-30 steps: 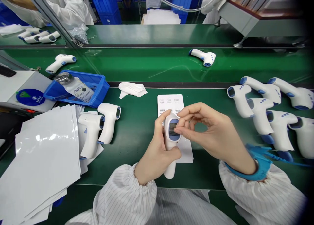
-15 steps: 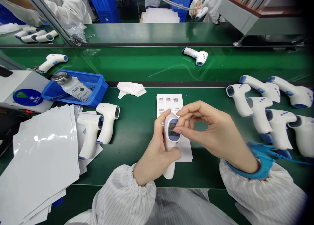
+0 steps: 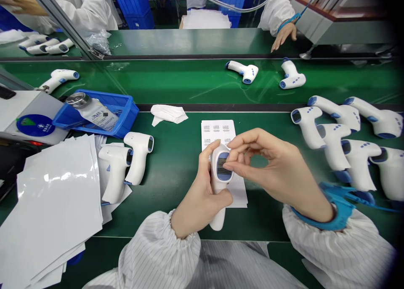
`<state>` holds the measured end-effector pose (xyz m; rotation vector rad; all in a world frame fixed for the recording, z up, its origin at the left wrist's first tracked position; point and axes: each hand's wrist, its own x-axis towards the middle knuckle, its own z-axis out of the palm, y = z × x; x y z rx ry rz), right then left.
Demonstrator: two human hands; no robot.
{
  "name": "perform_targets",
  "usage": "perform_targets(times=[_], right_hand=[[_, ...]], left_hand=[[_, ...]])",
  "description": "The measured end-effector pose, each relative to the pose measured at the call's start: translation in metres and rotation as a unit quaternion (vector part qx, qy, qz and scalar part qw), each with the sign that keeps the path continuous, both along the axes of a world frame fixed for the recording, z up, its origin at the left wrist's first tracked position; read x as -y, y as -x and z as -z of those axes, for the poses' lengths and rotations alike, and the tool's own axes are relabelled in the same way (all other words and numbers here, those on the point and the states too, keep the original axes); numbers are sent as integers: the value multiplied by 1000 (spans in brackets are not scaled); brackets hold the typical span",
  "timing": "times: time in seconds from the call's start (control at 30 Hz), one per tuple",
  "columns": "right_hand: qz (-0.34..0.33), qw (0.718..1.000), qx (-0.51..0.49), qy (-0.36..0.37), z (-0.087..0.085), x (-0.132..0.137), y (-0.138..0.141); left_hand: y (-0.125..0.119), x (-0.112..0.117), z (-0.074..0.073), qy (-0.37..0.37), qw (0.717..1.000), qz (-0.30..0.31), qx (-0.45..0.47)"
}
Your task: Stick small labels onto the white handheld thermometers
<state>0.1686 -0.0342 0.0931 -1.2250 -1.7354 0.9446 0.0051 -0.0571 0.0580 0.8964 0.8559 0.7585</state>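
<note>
Left hand point(image 3: 198, 192) grips a thermometer point(image 3: 219, 187), right hand point(image 3: 271, 171) just beside it.

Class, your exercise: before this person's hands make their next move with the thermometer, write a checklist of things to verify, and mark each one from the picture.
1. White infrared thermometer gripped: ok, the left hand wraps around its body.
2. Display window facing up toward the camera: ok.
3. Display window unobstructed: not ok, the right hand's fingertips lie at it.
4. Anything pinched in the right hand: cannot tell.
5. Blue wrist strap on the right wrist: ok.
6. Printed sheet lying flat beneath the thermometer: ok.
</note>
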Motion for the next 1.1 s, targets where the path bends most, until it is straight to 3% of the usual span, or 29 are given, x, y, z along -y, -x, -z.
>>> perform_targets(times=[0.2, 0.43, 0.77, 0.9, 1.0, 1.1], right_hand=[[-3, 1000, 5, -1, 0, 0, -1], [-1, 1000, 14, 1, 1, 0, 0], [16, 999, -22, -29, 10, -3, 1], [53, 997, -12, -51, 15, -5, 5], [22, 1000, 10, 7, 22, -5, 5], [-61, 986, -8, 157, 27, -1, 4]], left_hand=[[0, 0, -1, 6, 1000, 5, 3], [-2, -1, -6, 92, 995, -11, 33], [-2, 1, -3, 85, 996, 6, 21], [-2, 2, -2, 76, 996, 6, 50], [0, 2, 0, 59, 997, 0, 49], [3, 0, 0, 36, 997, -25, 61]])
